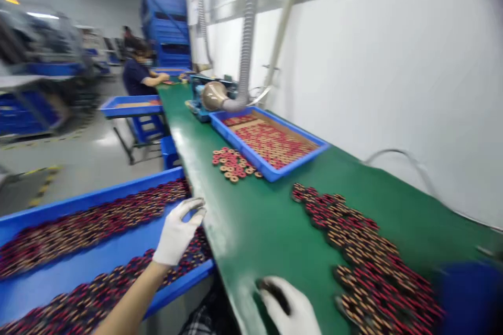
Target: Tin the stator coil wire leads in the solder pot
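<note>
My left hand [178, 233], in a white glove with darkened fingertips, hovers over the inner edge of a long blue tray [94, 264]. Its thumb and forefinger are bent but apart, with nothing visible between them. Rows of small ring-shaped parts [118, 214], dark with red and tan faces, lie in that tray. Low over the green tabletop [243, 230], my right hand [293, 306] curls its gloved fingers round a dark patch; blur hides what this is. To its right, many similar ring parts [365, 241] lie in overlapping rows.
A blue tray [271, 172] of red and tan rings stands farther along the bench, beside a loose pile of rings [233, 165]. Behind it is a machine [212, 97] with a grey hose [249, 36]. A co-worker [137, 73] sits at the far end. A dark blue object [469, 298] blurs lower right.
</note>
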`<action>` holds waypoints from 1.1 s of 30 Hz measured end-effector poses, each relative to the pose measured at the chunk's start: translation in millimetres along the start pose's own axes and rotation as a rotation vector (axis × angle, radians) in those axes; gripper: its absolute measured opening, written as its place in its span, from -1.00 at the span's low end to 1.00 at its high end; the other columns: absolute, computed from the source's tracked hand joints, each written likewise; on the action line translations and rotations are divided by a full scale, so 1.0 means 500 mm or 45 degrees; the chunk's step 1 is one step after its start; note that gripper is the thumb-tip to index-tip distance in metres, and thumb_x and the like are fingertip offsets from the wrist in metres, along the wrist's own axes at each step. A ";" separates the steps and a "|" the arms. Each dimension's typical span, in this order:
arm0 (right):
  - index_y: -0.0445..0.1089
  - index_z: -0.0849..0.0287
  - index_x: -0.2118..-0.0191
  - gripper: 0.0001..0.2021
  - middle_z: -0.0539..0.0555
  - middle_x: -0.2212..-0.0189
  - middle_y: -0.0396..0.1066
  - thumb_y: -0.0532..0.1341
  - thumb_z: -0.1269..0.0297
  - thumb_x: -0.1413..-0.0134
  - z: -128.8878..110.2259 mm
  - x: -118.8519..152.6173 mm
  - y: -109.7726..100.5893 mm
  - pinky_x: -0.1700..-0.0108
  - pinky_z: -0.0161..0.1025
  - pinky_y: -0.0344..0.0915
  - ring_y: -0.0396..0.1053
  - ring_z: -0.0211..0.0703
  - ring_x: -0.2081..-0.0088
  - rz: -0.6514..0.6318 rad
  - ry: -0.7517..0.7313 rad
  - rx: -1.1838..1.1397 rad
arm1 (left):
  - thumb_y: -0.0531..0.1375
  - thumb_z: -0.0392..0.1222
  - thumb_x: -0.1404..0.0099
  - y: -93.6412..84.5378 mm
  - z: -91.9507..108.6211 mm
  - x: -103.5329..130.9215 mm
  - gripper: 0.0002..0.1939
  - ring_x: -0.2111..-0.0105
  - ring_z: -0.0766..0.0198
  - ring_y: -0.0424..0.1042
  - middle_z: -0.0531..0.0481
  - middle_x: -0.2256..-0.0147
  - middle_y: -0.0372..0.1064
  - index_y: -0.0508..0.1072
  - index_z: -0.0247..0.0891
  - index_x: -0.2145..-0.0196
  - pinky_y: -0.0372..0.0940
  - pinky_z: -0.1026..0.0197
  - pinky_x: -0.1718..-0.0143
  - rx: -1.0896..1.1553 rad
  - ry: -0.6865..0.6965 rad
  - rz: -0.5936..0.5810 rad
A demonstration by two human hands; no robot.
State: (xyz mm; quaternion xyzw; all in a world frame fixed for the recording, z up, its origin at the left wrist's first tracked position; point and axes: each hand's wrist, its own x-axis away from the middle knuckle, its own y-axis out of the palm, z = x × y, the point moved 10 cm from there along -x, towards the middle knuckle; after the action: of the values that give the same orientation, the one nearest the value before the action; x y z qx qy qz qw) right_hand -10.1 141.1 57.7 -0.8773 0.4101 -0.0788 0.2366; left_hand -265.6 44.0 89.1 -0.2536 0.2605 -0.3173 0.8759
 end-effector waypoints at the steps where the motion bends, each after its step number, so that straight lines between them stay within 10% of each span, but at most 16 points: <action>1: 0.50 0.05 0.36 -0.85 0.06 0.38 0.53 0.22 0.19 0.07 -0.018 -0.002 -0.008 0.23 -0.19 0.36 0.46 -0.03 0.33 -0.045 0.014 0.053 | -0.04 -0.13 -0.32 0.040 0.061 0.001 -0.72 0.09 0.17 0.30 -0.11 0.11 0.30 0.34 -0.34 0.15 0.18 0.18 -0.01 0.057 0.113 -0.110; 6: 0.47 -0.08 0.20 -0.66 0.01 0.24 0.50 0.35 0.23 0.24 -0.153 0.045 -0.076 0.14 -0.20 0.30 0.42 -0.01 0.21 -0.516 -0.140 0.252 | 0.23 -0.17 -0.11 0.305 0.336 0.065 -0.74 0.20 0.18 0.37 0.05 0.18 0.38 0.42 -0.12 0.19 0.27 0.22 0.14 0.107 0.715 -0.772; 10: 0.48 -0.06 0.25 -0.79 0.02 0.24 0.50 0.26 0.18 0.10 -0.200 0.100 -0.280 0.08 -0.19 0.28 0.41 -0.05 0.18 0.007 -0.081 0.045 | 0.20 -0.37 -0.07 0.451 0.444 0.063 -0.53 -0.10 -0.14 0.02 -0.13 -0.12 0.06 0.31 -0.14 0.03 0.08 -0.18 -0.01 -0.120 0.911 -0.736; 14: 0.50 0.06 0.34 -0.79 0.11 0.34 0.52 0.23 0.10 0.07 -0.168 0.163 -0.431 0.23 -0.20 0.37 0.44 -0.04 0.28 0.463 -0.045 -0.319 | 0.17 -0.42 -0.08 0.523 0.477 0.045 -0.76 -0.11 -0.20 -0.02 -0.21 -0.06 0.14 0.42 -0.32 0.24 0.06 -0.26 0.02 -0.320 0.997 -0.685; 20: 0.47 0.10 0.34 -0.80 0.05 0.36 0.52 0.27 0.12 0.10 -0.118 0.202 -0.551 0.19 -0.25 0.35 0.43 -0.12 0.28 0.990 -0.057 -0.511 | 0.15 -0.39 -0.12 0.425 0.593 0.106 -0.88 -0.14 -0.10 -0.07 -0.07 -0.06 0.16 0.39 -0.25 0.34 0.06 -0.13 -0.02 -0.342 1.263 -0.490; 24: 0.39 0.07 0.21 -0.78 0.02 0.18 0.45 0.22 0.15 0.01 -0.117 0.170 -0.532 0.04 -0.27 0.26 0.35 -0.17 0.11 0.915 -0.106 -0.759 | 0.08 -0.44 -0.08 0.257 0.754 0.199 -0.70 -0.12 -0.09 -0.07 -0.03 -0.07 0.10 0.32 -0.19 0.22 0.04 -0.13 0.01 0.079 1.514 -0.015; 27: 0.40 0.04 0.27 -0.77 -0.01 0.26 0.46 0.28 0.12 0.10 -0.108 0.172 -0.523 0.08 -0.28 0.30 0.37 -0.18 0.14 0.919 -0.238 -1.238 | 0.05 -0.46 -0.12 0.195 0.824 0.252 -0.66 -0.09 -0.05 0.01 -0.04 -0.03 0.13 0.30 -0.14 0.18 0.07 -0.09 0.04 0.358 1.574 0.154; 29: 0.41 0.02 0.28 -0.73 -0.04 0.30 0.47 0.34 0.15 0.20 -0.096 0.193 -0.534 0.06 -0.26 0.29 0.39 -0.18 0.17 1.011 -0.291 -1.409 | 0.11 -0.38 -0.14 0.193 0.837 0.247 -0.64 -0.09 -0.04 0.02 -0.06 -0.07 0.05 0.25 -0.11 0.10 0.09 -0.09 0.00 0.605 1.440 0.077; 33: 0.43 0.05 0.25 -0.70 0.02 0.26 0.46 0.36 0.20 0.23 -0.102 0.213 -0.546 -0.01 -0.16 0.23 0.38 -0.12 0.15 0.969 -0.307 -1.387 | 0.18 -0.20 -0.11 0.302 0.833 0.219 -0.38 -0.06 0.02 0.13 -0.13 -0.10 0.06 0.06 -0.12 -0.11 0.15 -0.01 -0.04 0.921 1.036 -0.682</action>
State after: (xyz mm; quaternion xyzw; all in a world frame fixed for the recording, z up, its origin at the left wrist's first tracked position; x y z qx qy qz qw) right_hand 228.7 193.4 227.5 -0.6682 0.6425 0.3268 -0.1842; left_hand 127.9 186.2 270.9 0.1450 0.3773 -0.6665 0.6263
